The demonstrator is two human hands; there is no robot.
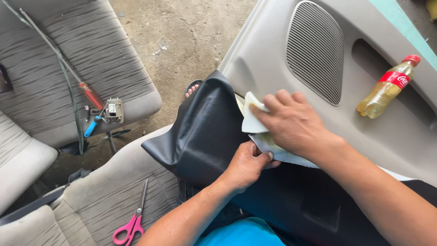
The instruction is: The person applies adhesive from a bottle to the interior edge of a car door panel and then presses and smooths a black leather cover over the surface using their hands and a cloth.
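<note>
Door panel point(273, 50): grey car trim with a ribbed speaker grille, propped across the person's lap so its edge faces the hands.
Black vinyl sheet point(205, 132): draped over the panel's lower edge, at 9 o'clock from the right hand, peeled back to bare the padding.
Right hand point(291, 120): fingers flat, pressing a pale foam pad point(251, 119) against the panel.
Left hand point(248, 164): at 7 o'clock from the right, pinching the vinyl's edge, holding it taut.
Bottle point(387, 89): yellowish liquid, resting in the panel's recess at 3 o'clock.
Pink scissors point(133, 223): on the seat cushion, 8 o'clock.
</note>
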